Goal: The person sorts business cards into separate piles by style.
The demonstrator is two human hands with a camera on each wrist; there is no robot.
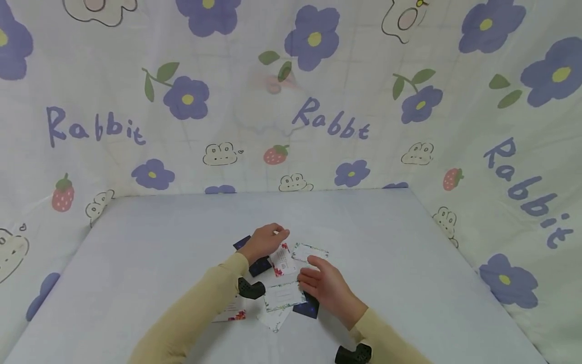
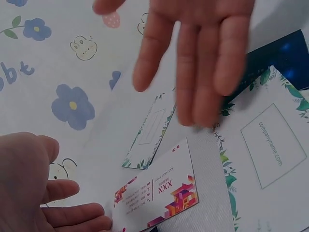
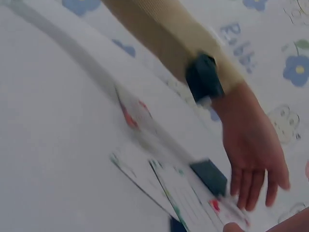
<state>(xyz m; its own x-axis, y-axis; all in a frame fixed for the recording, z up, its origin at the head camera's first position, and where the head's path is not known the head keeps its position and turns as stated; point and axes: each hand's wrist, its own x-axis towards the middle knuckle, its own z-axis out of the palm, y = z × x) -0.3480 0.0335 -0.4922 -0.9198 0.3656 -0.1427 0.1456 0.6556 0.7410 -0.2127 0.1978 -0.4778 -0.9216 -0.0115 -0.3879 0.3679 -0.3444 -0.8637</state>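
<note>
My left hand (image 1: 265,241) hovers over the far part of a loose spread of cards, its fingers relaxed and holding nothing. Beneath it lie a dark blue card (image 1: 260,266) and a white card with red and orange artwork (image 1: 283,264). My right hand (image 1: 329,288) hangs over the right side of the spread, fingers extended and a little blurred in the left wrist view. Close by its fingertips lies a leaf-bordered white card (image 2: 270,145) printed "companyname.com", partly over another dark blue card (image 1: 307,307). Farther back sits a second leaf-bordered card (image 1: 313,252).
Nearer me are a white card (image 1: 274,320), partly under the leaf-bordered one, and a red-cornered card (image 1: 233,311) partly hidden by my left sleeve. All lie on a white table (image 1: 400,263). A patterned curtain (image 1: 245,126) rises along its back and sides.
</note>
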